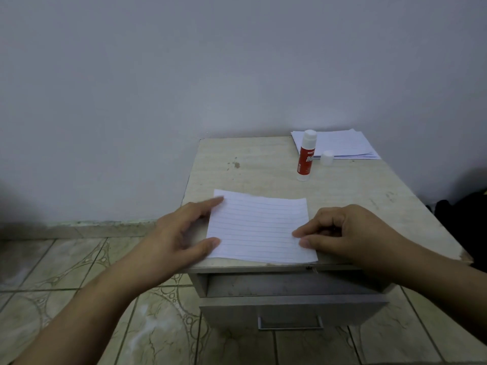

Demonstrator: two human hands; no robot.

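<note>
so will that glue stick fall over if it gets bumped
Probably: the glue stick stands upright, tall and narrow on a small base, so a nudge could tip it. Being round, it would likely roll across the cabinet top.

A red glue stick [306, 156] stands upright beside a white cap [327, 157] and a paper stack [342, 143] on the cabinet [263, 164].

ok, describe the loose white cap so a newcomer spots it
On the beige cabinet top, look to the far right corner where a paper stack lies. The cap stands at that stack's front edge, right of the red glue stick: a short, plain white cylinder, unlabelled.
</note>
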